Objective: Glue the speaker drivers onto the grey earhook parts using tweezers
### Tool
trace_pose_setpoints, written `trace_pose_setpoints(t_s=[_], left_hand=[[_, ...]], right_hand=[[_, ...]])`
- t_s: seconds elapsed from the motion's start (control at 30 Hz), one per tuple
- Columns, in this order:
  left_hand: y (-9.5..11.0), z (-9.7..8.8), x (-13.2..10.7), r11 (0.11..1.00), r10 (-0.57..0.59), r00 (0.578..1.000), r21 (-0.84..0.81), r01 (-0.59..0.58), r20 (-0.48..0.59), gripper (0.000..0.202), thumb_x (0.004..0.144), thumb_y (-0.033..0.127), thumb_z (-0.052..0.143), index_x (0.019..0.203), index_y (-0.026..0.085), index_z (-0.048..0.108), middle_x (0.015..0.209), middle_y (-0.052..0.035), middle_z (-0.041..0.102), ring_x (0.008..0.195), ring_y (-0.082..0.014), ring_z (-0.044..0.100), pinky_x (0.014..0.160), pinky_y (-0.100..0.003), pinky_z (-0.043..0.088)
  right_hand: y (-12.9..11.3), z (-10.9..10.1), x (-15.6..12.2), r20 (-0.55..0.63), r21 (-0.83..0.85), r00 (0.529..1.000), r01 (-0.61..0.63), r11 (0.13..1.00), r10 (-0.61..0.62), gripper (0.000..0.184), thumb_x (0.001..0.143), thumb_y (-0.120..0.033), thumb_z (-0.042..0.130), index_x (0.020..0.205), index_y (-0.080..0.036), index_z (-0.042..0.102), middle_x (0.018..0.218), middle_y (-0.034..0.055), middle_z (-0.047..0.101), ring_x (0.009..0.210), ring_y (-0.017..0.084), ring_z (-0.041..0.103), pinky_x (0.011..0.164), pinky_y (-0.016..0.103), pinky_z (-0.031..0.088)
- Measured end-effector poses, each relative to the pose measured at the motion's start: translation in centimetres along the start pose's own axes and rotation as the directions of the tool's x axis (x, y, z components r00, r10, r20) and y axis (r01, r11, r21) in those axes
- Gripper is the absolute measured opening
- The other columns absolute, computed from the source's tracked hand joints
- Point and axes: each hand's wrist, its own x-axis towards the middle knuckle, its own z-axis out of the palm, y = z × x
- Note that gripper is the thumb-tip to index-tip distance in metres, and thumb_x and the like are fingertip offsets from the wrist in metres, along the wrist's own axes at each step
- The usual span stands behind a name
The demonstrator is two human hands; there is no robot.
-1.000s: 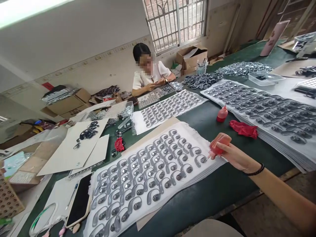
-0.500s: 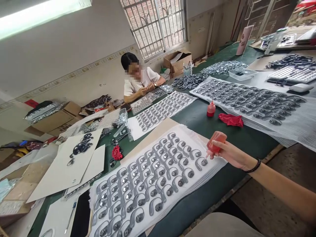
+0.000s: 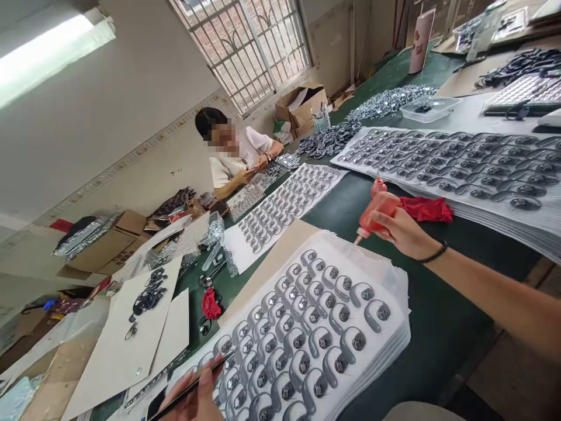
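My right hand [image 3: 407,231] is closed round a squeeze bottle of red liquid [image 3: 377,211], its thin nozzle pointing down-left above the far edge of a stack of white sheets [image 3: 388,345]. Rows of grey hook-shaped pieces [image 3: 342,316], each with a round faceted gem at one end, cover the top sheet. At the lower left, my left hand [image 3: 204,400] grips slim black tweezers [image 3: 193,387]. Their tip reaches the pieces near the stack's left side; whether they pinch anything is too small to tell.
Another person [image 3: 239,152] sits across the green table. A smaller red bottle [image 3: 378,186] and a red cloth [image 3: 427,209] lie beyond my right hand. Further sheets of pieces [image 3: 456,164] are at the right. White boards [image 3: 127,327] with dark pieces lie left.
My left hand has come into view at the lower left with the tweezers. My right hand has lifted the bottle off the right-hand piece and moved it toward the sheet's far edge. The view has shifted.
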Motion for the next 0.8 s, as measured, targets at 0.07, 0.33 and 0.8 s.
trace_pose_setpoints(t_s=[0.07, 0.33, 0.8], left_hand=[[0.7, 2.9, -0.2, 0.982, 0.187, 0.968, -0.012, -0.188, 0.167, 0.020, 0.066, 0.013, 0.069, 0.081, 0.023, 0.060, 0.074, 0.0044, 0.067, 0.067, -0.0184, 0.068, 0.077, -0.035, 0.059], [1.0, 13.9, -2.2, 0.433, 0.773, 0.022, -0.502, -0.749, 0.634, 0.019, 0.080, 0.007, 0.053, 0.096, 0.014, 0.062, 0.088, -0.0108, 0.067, 0.097, -0.0230, 0.063, 0.076, -0.035, 0.059], [-2.6, 20.4, -3.0, 0.301, 0.770, -0.158, -0.571, -0.764, 0.618, 0.017, 0.075, 0.009, 0.061, 0.091, 0.014, 0.062, 0.082, -0.0064, 0.065, 0.093, -0.0201, 0.065, 0.079, -0.030, 0.058]], right_hand=[[0.1, 1.1, 2.3, 0.084, 0.011, 0.995, -0.055, 0.998, 0.054, 0.039, 0.073, -0.049, 0.069, 0.060, -0.018, 0.050, 0.051, 0.0021, 0.050, 0.039, 0.007, 0.029, 0.037, 0.025, 0.014], [6.5, 6.7, 8.4, 0.108, 0.039, 0.989, -0.106, 0.994, 0.101, 0.043, 0.074, -0.055, 0.062, 0.064, -0.015, 0.051, 0.055, 0.0037, 0.059, 0.035, 0.006, 0.032, 0.032, 0.020, 0.022], [9.2, 6.5, 6.9, 0.155, -0.001, 0.988, 0.009, 1.000, -0.009, 0.035, 0.077, -0.047, 0.067, 0.072, -0.017, 0.051, 0.064, 0.0014, 0.061, 0.046, 0.009, 0.049, 0.034, 0.020, 0.035]])
